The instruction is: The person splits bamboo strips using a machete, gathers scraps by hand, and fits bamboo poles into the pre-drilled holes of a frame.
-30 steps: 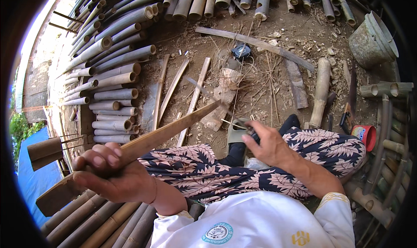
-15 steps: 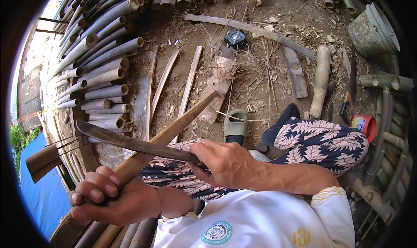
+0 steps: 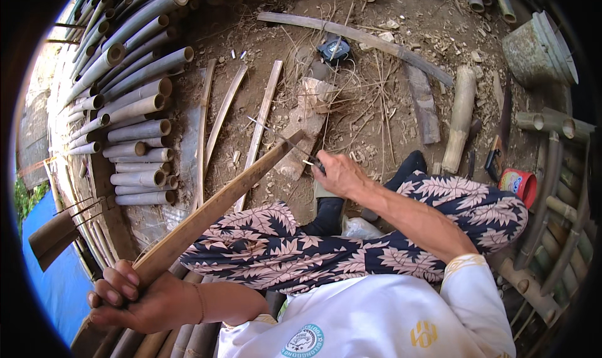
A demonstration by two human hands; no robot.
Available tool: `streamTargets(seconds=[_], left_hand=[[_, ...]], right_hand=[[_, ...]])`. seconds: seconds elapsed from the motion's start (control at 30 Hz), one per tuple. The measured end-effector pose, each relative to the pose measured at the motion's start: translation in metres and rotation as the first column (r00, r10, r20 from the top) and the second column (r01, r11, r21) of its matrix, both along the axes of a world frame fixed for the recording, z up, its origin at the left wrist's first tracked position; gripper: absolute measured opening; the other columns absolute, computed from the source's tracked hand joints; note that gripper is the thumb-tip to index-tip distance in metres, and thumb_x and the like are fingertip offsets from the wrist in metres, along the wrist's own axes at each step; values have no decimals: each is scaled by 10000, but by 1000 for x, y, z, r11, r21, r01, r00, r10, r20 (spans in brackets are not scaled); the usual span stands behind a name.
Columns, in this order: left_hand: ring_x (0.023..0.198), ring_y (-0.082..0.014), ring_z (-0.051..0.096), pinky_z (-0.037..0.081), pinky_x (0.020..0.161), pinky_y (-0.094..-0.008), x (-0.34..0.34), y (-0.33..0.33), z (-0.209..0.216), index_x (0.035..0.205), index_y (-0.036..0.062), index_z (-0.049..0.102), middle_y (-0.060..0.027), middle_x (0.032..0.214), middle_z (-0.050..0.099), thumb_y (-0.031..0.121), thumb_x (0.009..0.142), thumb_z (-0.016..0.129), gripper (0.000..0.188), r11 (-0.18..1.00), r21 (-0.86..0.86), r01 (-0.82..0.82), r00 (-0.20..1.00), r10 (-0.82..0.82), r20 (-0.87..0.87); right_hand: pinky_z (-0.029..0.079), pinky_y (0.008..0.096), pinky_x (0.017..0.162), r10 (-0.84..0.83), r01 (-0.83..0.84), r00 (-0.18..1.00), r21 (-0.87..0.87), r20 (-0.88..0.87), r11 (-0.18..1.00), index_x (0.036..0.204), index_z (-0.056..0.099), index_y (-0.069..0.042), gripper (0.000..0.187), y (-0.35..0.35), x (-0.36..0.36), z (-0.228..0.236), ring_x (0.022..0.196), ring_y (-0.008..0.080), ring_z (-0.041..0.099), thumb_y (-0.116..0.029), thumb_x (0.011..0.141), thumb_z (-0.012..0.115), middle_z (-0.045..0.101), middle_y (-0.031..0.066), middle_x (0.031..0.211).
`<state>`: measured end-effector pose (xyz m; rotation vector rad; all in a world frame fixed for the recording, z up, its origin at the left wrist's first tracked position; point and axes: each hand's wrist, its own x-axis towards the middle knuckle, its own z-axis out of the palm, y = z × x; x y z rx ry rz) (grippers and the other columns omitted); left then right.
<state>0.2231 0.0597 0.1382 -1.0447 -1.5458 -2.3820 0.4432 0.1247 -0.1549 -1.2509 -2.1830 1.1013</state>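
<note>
My left hand (image 3: 147,298) is wrapped round the near end of a long split bamboo strip (image 3: 216,201), which slants up and away to the right. My right hand (image 3: 342,175) grips the handle of a machete. Its blade (image 3: 302,150) is seen nearly edge-on and crosses the far end of the strip; whether it touches or has cut in, I cannot tell. Beneath that end lies a short, chipped log (image 3: 308,101) on the ground.
Three bamboo strips (image 3: 260,126) lie left of the log. A tape measure (image 3: 333,49) rests beyond it. Stacked bamboo poles (image 3: 141,129) line the left. On the right are a handsaw (image 3: 498,148), a red tub (image 3: 523,185), a bamboo length (image 3: 461,120) and a dirty bucket (image 3: 533,51).
My right hand has moved away and to the right, taking the machete from across the strip's middle to its far end. My left hand keeps its hold, shifted slightly down and left.
</note>
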Motion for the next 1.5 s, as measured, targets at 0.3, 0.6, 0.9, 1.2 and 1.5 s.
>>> streamTargets(seconds=[0.3, 0.6, 0.9, 1.2, 1.5], left_hand=[[619, -120, 351, 324, 572, -263, -21, -10, -2, 919, 58, 500, 0, 738, 394, 438, 979, 563, 390, 999, 11, -35, 999, 35, 2], [746, -178, 507, 457, 760, -348, 20, -6, -18, 1032, 98, 532, -18, 804, 487, 611, 888, 599, 537, 949, 166, 266, 962, -273, 17], [548, -85, 415, 388, 569, -260, 26, -25, -20, 994, 126, 544, 26, 708, 459, 634, 911, 526, 516, 859, 24, 512, 857, -509, -82], [539, -76, 387, 357, 567, -262, 23, -25, -19, 969, 129, 552, 43, 695, 449, 652, 902, 527, 528, 905, 45, 424, 904, -420, -73], [551, -82, 386, 355, 590, -265, 1, -29, -22, 955, 127, 566, 40, 699, 442, 616, 916, 541, 491, 927, 29, 375, 927, -373, -43]], right_hand=[[553, 475, 646, 76, 2, 946, -241, 314, 970, 968, 591, 35, 336, 30, 28, -64, 689, 420, 669, -296, 915, 573, 662, 262, 776], [549, 479, 636, 62, -41, 997, -352, 50, 935, 980, 528, 78, 369, 9, 19, 98, 698, 428, 674, -289, 949, 551, 640, 287, 721], [544, 370, 476, 205, -208, 953, 6, -224, 978, 894, 507, -15, 238, -34, 4, 174, 572, 265, 632, -220, 919, 624, 562, 122, 720], [531, 404, 517, 139, -140, 990, 29, 7, 990, 878, 540, -27, 199, -21, -12, 110, 598, 297, 630, -183, 885, 663, 575, 140, 733], [514, 405, 462, 136, -137, 988, 11, 71, 990, 873, 504, -16, 174, -5, -8, 24, 524, 258, 615, -172, 936, 547, 611, 138, 660]])
